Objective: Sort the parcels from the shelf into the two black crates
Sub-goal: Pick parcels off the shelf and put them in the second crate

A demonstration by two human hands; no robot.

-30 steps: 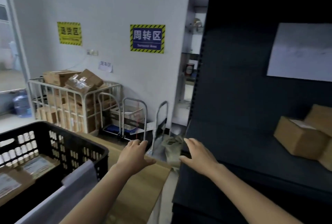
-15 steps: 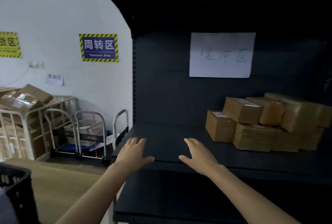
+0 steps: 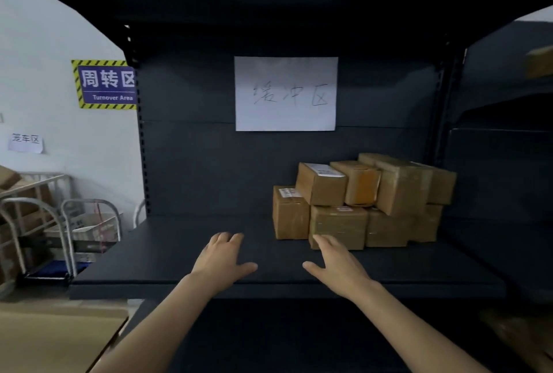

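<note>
Several brown cardboard parcels [image 3: 363, 202] are stacked in two layers at the right of a dark shelf board [image 3: 179, 256]. The nearest one, a taped box [image 3: 339, 224], stands in the lower layer's front. My right hand [image 3: 336, 265] reaches over the shelf with fingers apart, its fingertips at that box's lower left corner; contact is unclear. My left hand [image 3: 223, 257] hovers flat and open over bare shelf to the left. Neither hand holds anything. The black crates are out of view.
A white handwritten paper sign [image 3: 285, 93] hangs on the shelf's back panel. Metal trolleys [image 3: 68, 232] and a wire cage with cartons stand at the left by the wall. A tan table corner [image 3: 54, 339] lies at the lower left. Another shelf bay adjoins on the right.
My view has swung right from the crate and table to face the shelf squarely. Both hands have stretched forward over the shelf board, and the right one has closed in on the parcels.
</note>
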